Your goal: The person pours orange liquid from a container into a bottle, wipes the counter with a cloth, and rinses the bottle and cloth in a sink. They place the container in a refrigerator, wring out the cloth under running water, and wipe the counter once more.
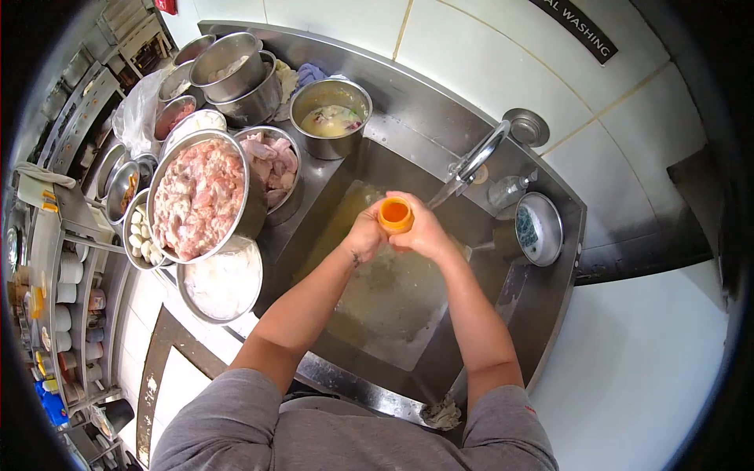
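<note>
My left hand and my right hand are together over the sink, their fingers wrapped round a small round orange container. Its round top faces the camera, and the inside looks deep orange. Its lower part is hidden by my fingers. Under my hands, the metal sink holds cloudy water with a pale flat shape in it. To the right of my hands, the chrome tap points down towards them, and what looks like a stream of water comes from it.
Left of the sink stand a large bowl of minced meat, a pot of raw meat pieces, a bowl of white bulbs and a pot of yellowish liquid. A bowl with a green scourer and a clear bottle sit at right.
</note>
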Tool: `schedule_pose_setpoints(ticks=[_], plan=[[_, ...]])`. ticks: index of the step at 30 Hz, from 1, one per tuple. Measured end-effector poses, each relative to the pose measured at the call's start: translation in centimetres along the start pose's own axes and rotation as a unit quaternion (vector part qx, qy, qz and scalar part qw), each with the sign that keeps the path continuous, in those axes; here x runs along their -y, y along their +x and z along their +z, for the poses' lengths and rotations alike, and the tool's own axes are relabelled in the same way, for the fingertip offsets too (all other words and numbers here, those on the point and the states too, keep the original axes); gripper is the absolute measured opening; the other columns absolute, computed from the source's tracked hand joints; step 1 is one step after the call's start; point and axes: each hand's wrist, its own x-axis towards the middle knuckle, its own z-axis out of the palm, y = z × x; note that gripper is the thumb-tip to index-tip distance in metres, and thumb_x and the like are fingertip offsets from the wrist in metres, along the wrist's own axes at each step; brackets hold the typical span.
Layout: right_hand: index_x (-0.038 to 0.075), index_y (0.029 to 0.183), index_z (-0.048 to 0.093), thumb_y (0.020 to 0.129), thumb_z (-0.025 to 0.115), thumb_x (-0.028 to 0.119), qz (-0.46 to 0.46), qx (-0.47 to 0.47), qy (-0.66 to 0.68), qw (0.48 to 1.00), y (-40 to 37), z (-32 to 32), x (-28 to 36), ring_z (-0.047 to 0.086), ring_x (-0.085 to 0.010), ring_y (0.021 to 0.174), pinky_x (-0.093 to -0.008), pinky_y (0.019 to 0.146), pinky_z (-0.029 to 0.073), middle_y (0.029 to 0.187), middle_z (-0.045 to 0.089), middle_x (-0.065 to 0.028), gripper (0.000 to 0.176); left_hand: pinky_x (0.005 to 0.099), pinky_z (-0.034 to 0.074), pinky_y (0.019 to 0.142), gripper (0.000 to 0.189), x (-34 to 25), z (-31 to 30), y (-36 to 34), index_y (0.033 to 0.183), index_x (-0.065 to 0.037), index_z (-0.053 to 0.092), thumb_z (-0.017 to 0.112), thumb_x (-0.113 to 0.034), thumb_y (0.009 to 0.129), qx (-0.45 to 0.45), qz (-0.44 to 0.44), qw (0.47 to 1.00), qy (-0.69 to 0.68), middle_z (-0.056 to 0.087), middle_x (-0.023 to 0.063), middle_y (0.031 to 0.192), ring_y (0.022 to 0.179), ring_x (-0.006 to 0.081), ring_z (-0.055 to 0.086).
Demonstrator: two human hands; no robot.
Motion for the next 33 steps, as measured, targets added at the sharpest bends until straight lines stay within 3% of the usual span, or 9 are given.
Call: schedule_pose_setpoints(ticks=[6, 13, 16, 18, 22, 24, 29, 32, 33], plan=[[0.009, 0.123, 0.049, 0.061, 0.078, -0.004, -0.110, -0.210, 0.039, 0.971, -2.4, 2.3, -2.8, 0.056, -0.0225, 0.114, -0.0340, 0.098, 0.045, 0.126, 0.055, -0.0092, 0.070, 0.0263, 0.052, 0.072, 0.024, 0.6, 2.9, 4.4, 0.092, -0.005, 0.069, 0.048, 0.005, 0.087, -0.097, 0.059, 0.985, 0.130, 0.068, 0.0058, 0.095, 0.089, 0.0122, 0.062], [0.007, 0.127, 0.042, 0.062, 0.071, -0.017, -0.073, -0.414, 0.329, 0.846, -4.7, -1.2, -1.6, 0.051, -0.0210, 0.119, -0.0336, 0.101, 0.043, 0.128, 0.051, -0.0093, 0.075, 0.0405, 0.047, 0.088, 0.049, 0.2, 6.2, 5.1, 0.113, 0.000, 0.060, 0.037, -0.041, 0.099, 0.082, 0.202, 0.837, 0.501, 0.063, 0.0195, 0.109, 0.097, 0.0373, 0.060], [0.008, 0.127, 0.042, 0.062, 0.069, -0.019, -0.066, -0.388, 0.377, 0.838, -5.3, -1.8, -1.9, 0.052, -0.0212, 0.117, -0.0337, 0.102, 0.042, 0.127, 0.052, -0.0092, 0.075, 0.0473, 0.043, 0.093, 0.061, -0.2, 6.2, 5.2, 0.117, -0.001, 0.058, 0.033, -0.053, 0.097, 0.127, 0.193, 0.824, 0.518, 0.060, 0.0224, 0.117, 0.107, 0.0423, 0.056], [0.008, 0.127, 0.042, 0.063, 0.069, -0.017, -0.058, -0.345, 0.371, 0.860, -5.1, -0.9, -2.8, 0.052, -0.0207, 0.117, -0.0340, 0.101, 0.042, 0.126, 0.052, -0.0089, 0.075, 0.0457, 0.044, 0.093, 0.066, 0.0, 6.0, 6.2, 0.119, -0.001, 0.058, 0.032, -0.057, 0.096, 0.054, -0.002, 0.835, 0.547, 0.059, 0.0239, 0.119, 0.109, 0.0427, 0.055], [0.007, 0.128, 0.043, 0.068, 0.073, -0.011, -0.055, -0.329, 0.417, 0.846, -4.7, -0.2, -2.9, 0.052, -0.0204, 0.116, -0.0346, 0.103, 0.040, 0.126, 0.053, -0.0091, 0.069, 0.0426, 0.044, 0.093, 0.073, 0.6, 4.7, 4.5, 0.126, 0.000, 0.052, 0.041, -0.063, 0.091, 0.081, 0.043, 0.866, 0.492, 0.060, 0.0229, 0.117, 0.107, 0.0392, 0.059], [0.007, 0.128, 0.044, 0.072, 0.073, -0.003, -0.061, -0.264, 0.422, 0.865, -5.0, -1.0, -3.2, 0.053, -0.0205, 0.115, -0.0348, 0.102, 0.040, 0.124, 0.054, -0.0091, 0.064, 0.0410, 0.047, 0.090, 0.077, -0.4, 4.7, 1.1, 0.128, 0.001, 0.045, 0.067, -0.055, 0.079, 0.170, 0.157, 0.832, 0.504, 0.061, 0.0220, 0.114, 0.107, 0.0349, 0.061], [0.005, 0.132, 0.048, 0.087, 0.067, 0.030, -0.021, -0.026, 0.457, 0.889, -3.1, -6.5, -6.3, 0.056, -0.0198, 0.112, -0.0348, 0.096, 0.046, 0.126, 0.057, -0.0095, 0.054, 0.0398, 0.047, 0.092, 0.080, 0.6, 3.4, -5.6, 0.127, -0.001, 0.042, 0.084, -0.029, 0.065, 0.080, 0.095, 0.849, 0.513, 0.060, 0.0211, 0.115, 0.109, 0.0348, 0.060], [0.011, 0.133, 0.049, 0.082, 0.068, 0.010, 0.093, -0.361, -0.116, 0.921, 2.2, -11.1, -8.2, 0.058, -0.0272, 0.109, -0.0355, 0.093, 0.046, 0.125, 0.056, -0.0147, 0.055, 0.0383, 0.047, 0.093, 0.079, 2.2, 1.7, -9.3, 0.126, -0.001, 0.041, 0.084, -0.023, 0.064, 0.022, 0.067, 0.875, 0.480, 0.060, 0.0195, 0.114, 0.108, 0.0330, 0.060], [0.013, 0.131, 0.053, 0.076, 0.068, 0.003, -0.029, -0.410, -0.379, 0.829, 4.3, -12.7, -12.6, 0.056, -0.0341, 0.110, -0.0387, 0.094, 0.046, 0.125, 0.053, -0.0202, 0.058, 0.0377, 0.047, 0.093, 0.078, 2.5, 1.1, -10.2, 0.126, -0.001, 0.041, 0.084, -0.023, 0.064, 0.005, 0.067, 0.888, 0.455, 0.060, 0.0187, 0.113, 0.108, 0.0322, 0.060]])
